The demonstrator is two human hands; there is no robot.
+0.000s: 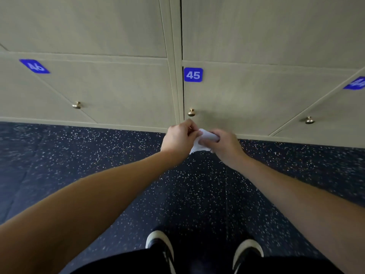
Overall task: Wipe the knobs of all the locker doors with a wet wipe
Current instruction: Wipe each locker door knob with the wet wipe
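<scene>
Both hands meet just below the brass knob [191,112] of the beige locker door marked 45 [256,103]. My left hand [178,138] pinches one edge of a white wet wipe [201,144], and my right hand [222,144] grips its other side with curled fingers. The wipe hangs crumpled between them, apart from the knob. Further brass knobs sit on the door marked 46 [76,105] at the left and on the door at the far right [309,120].
The bottom row of lockers runs across the view, with a taller row of doors above it. A dark speckled floor [98,159] spreads out below. My two black-and-white shoes [161,241] stand at the bottom, close to the lockers.
</scene>
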